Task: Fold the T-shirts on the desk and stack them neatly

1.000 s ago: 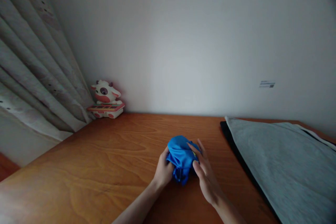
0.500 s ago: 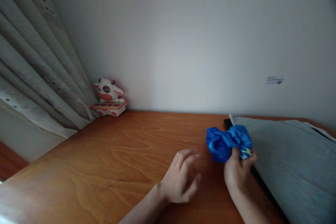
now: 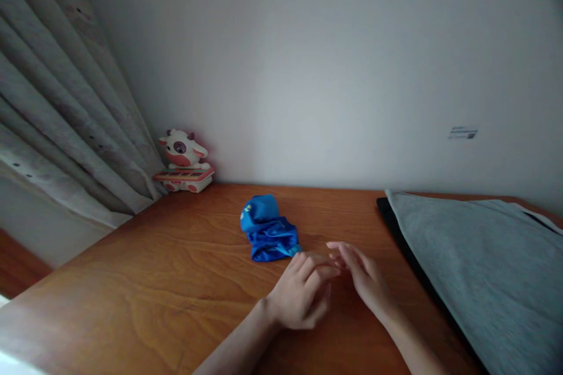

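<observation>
A crumpled, shiny blue piece of fabric (image 3: 271,234) with a small light print on its upper left lies bunched on the wooden table. Just below and right of it is my left hand (image 3: 303,290), its fingers curled in and its thumb tucked under. Nothing shows in it. The fabric's lower right corner ends right behind the left knuckles; whether they touch, I cannot tell. My right hand (image 3: 360,272) holds nothing, fingers stretched out toward the left hand. The fingertips of both hands nearly meet, and some of them overlap in view.
Grey cloth (image 3: 479,252) with a black edge (image 3: 411,252) covers the table's right side. A cow toy with a keyboard (image 3: 185,164) stands in the back left corner beside a pale curtain (image 3: 65,94). The wall (image 3: 316,70) behind bears a small label (image 3: 463,132).
The blue fabric has gone from my right hand at the right to the table left of both hands. My right hand let go and moved left; my left hand's fingers curled in.
</observation>
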Motion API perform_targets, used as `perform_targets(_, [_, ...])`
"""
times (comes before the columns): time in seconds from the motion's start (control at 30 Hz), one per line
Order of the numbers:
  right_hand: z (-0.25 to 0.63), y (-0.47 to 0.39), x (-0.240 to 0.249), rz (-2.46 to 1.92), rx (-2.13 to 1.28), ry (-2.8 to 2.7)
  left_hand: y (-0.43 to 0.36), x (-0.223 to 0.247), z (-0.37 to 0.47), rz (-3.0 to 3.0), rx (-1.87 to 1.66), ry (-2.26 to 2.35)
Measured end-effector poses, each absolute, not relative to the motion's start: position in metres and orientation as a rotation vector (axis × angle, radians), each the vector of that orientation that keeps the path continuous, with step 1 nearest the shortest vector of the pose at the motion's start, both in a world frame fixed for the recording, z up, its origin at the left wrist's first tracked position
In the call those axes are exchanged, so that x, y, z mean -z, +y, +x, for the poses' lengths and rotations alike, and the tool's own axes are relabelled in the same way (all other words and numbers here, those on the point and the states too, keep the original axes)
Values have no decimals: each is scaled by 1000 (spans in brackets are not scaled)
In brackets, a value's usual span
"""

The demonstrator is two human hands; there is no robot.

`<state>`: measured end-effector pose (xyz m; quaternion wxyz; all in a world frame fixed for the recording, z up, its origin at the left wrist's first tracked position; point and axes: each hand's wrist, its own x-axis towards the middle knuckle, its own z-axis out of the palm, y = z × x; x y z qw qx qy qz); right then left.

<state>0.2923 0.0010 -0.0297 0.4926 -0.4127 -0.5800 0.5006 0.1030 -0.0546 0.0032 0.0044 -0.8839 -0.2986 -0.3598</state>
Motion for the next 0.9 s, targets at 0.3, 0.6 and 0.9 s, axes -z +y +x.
perform_targets(0.3, [304, 11, 36, -1108, -1029, -1291, -34, 2, 74, -2587, 815, -1561])
perform_targets(0.6, [321, 20, 31, -1189, -602, -1408, -7, 28, 30, -2331, 866, -1954])
perform_targets(0.9, [404, 30, 36, -2138, 221, -1241, -3, 38, 41, -2511, 817, -1803])
